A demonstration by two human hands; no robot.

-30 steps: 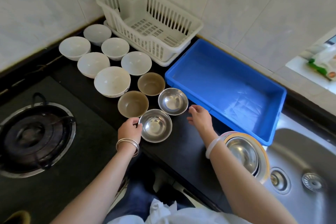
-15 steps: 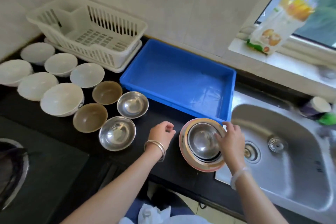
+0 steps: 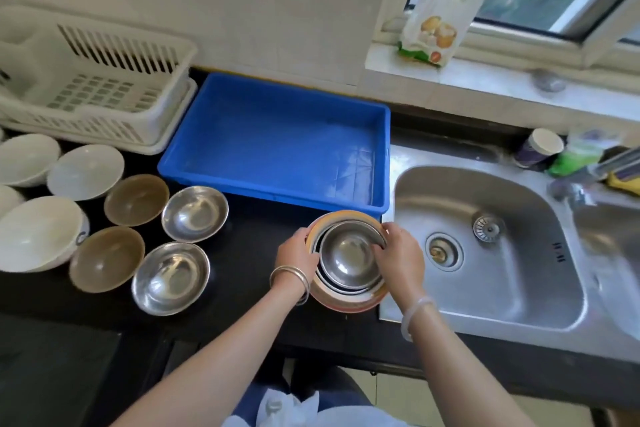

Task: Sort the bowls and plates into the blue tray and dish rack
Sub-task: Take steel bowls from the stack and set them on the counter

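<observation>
A stack of dishes sits on the black counter in front of the blue tray: a steel bowl on top of steel plates and an orange-rimmed plate. My left hand grips the stack's left rim and my right hand grips the steel bowl's right rim. The blue tray holds nothing. Left of it stands the white dish rack, also holding nothing. Two steel bowls, two brown bowls and several white bowls stand on the counter at left.
A steel sink lies directly right of the stack. On the windowsill stands a food packet. A cup and a green bottle stand behind the sink.
My view swung right toward the sink. My left hand left the steel bowl on the counter and moved to the stack's left rim; my right hand closed on the top bowl's right rim.
</observation>
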